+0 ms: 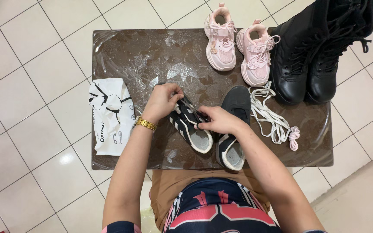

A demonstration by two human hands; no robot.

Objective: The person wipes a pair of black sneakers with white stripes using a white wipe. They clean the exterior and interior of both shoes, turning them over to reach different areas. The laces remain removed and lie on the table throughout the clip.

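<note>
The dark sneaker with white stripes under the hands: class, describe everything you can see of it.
The dark low-top sneaker with white stripes and white sole lies on the glossy brown table, tilted onto its side, its opening toward the wearer. The left hand grips its toe end; the right hand pinches its middle. A matching dark sneaker lies beside it.

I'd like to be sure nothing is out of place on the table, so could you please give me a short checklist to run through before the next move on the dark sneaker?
1. Both hands on the shoe: ok. The left hand and right hand both hold the dark striped sneaker.
2. Second sneaker close by: ok. The other dark sneaker lies just right of the held one.
3. Laces within reach: ok. The loose white laces lie beside it, with a small pink lace bundle.
4. Wipes handy: ok. The white wipes pack overhangs the table's left edge.
5. Pack open: cannot tell.
6. Pink sneakers and black boots out of the way: ok.
</note>
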